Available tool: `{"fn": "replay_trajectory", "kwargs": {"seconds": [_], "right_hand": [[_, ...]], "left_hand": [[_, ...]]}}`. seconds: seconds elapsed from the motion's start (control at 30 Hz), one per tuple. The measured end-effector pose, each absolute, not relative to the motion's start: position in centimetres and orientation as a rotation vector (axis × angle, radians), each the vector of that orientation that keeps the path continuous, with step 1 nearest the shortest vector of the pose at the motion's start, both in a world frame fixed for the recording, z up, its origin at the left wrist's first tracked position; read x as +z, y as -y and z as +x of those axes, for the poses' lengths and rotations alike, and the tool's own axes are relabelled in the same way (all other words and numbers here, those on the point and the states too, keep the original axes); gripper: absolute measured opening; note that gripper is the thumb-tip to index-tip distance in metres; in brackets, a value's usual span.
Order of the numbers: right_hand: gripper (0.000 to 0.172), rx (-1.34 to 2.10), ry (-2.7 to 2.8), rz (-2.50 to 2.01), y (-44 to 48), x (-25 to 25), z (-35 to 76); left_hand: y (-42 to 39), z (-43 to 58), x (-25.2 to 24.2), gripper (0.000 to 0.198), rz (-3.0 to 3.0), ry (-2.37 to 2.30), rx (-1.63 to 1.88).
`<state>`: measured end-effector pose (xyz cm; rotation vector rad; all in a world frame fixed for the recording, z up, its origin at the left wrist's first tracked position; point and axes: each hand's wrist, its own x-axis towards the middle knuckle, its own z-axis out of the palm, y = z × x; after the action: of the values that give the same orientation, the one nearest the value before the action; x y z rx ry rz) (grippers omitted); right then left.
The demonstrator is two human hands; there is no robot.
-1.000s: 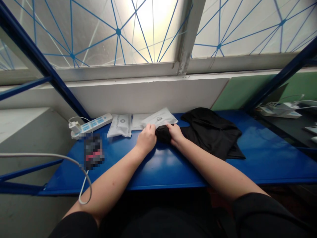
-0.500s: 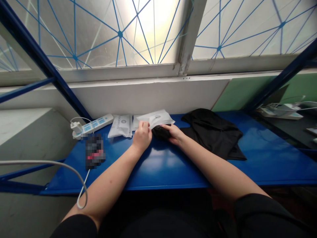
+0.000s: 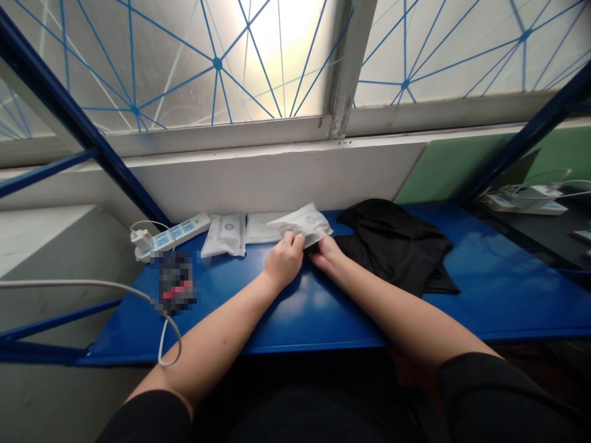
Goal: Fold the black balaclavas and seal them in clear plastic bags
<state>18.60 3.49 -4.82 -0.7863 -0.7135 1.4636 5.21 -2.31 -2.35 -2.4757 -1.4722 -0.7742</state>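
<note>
Frosted windows [image 3: 184,74] are crossed by blue lines behind a blue table [image 3: 323,326]. Toward its far edge, a white packet [image 3: 302,221] is held tilted at both hands, beside a flat white packet [image 3: 259,229]. Its near edge is pinched by the curled fingers of the left hand [image 3: 285,255]. The right hand [image 3: 325,252] is set at its right corner; those fingertips are partly hidden, so whether anything is gripped by them cannot be made out. Black cloth [image 3: 397,246] is spread beside the right wrist.

If the pinched edge is pulled too hard, the thin-looking packet could be creased or torn; if the pinch is loosened, it could be dropped. The cloth could be dragged by an outward swing of the right forearm, and a grey cable [image 3: 92,283], looped across the left forearm, could be snagged.
</note>
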Motion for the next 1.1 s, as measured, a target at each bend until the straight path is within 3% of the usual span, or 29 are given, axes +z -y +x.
{"fn": "replay_trajectory", "kwargs": {"seconds": [0.2, 0.43, 0.6, 0.9, 1.1], "right_hand": [[0.023, 1.692, 0.705, -0.655, -1.9, -2.3, 18.7], [0.039, 1.445, 0.724, -0.599, -1.7, -2.7, 17.7], [0.034, 1.235, 0.782, -0.667, -1.7, -2.9, 17.0], [0.032, 1.437, 0.822, -0.646, -1.5, -2.1, 18.0], [0.045, 1.335, 0.826, -0.681, -1.0, -2.2, 17.0]], "left_hand": [[1.5, 3.7, -1.8, 0.012, -2.352, 1.733, -0.998], [2.1, 3.7, -0.8, 0.016, -2.314, 1.718, -0.653], [3.3, 5.4, -1.0, 0.019, -2.457, 1.514, -0.431], [3.1, 5.4, 0.2, 0.025, -2.346, 1.788, -0.48], [4.0, 6.2, -0.3, 0.025, -2.446, 1.695, -0.342]]}}
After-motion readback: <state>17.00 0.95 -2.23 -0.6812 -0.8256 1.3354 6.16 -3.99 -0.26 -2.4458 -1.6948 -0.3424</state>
